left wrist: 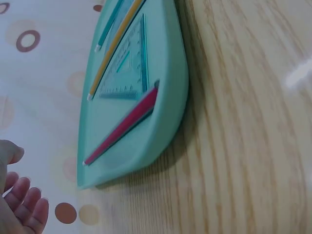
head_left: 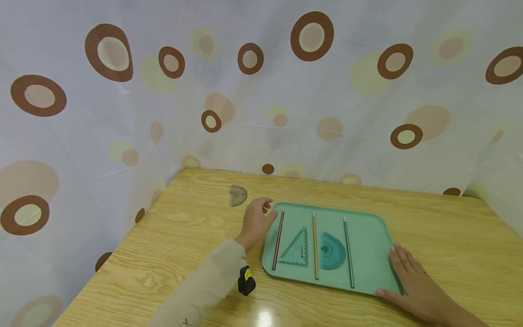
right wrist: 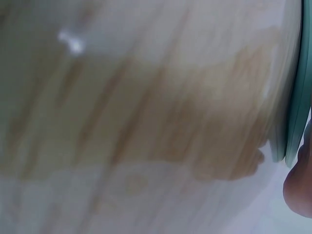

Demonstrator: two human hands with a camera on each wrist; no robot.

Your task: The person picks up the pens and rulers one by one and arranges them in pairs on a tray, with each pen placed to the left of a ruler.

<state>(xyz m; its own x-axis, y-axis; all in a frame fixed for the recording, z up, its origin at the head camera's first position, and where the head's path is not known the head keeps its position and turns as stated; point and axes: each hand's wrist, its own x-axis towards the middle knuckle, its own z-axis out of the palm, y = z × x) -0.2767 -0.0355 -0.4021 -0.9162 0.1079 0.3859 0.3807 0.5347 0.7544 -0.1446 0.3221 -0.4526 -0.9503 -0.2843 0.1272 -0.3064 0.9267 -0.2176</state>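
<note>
A light green tray (head_left: pixel 369 247) lies on the wooden table. On it, from left to right, are a red pencil (head_left: pixel 278 239), a clear teal set square (head_left: pixel 300 252), a yellow pencil (head_left: pixel 315 247), a teal protractor (head_left: pixel 332 250) and a green pencil (head_left: pixel 349 254). My left hand (head_left: pixel 255 221) is by the tray's far left corner, fingers loosely bent and holding nothing; in the left wrist view its fingers (left wrist: pixel 29 202) are apart from the tray. My right hand (head_left: pixel 412 281) rests against the tray's right rim, fingers fairly straight, thumb at the near right corner.
A clear protractor (head_left: pixel 238 195) lies on the table (head_left: pixel 196 204) beyond my left hand. A black device with a yellow mark (head_left: pixel 246 281) is at my left wrist. A curtain with brown circles (head_left: pixel 261 91) hangs behind the table and along its sides.
</note>
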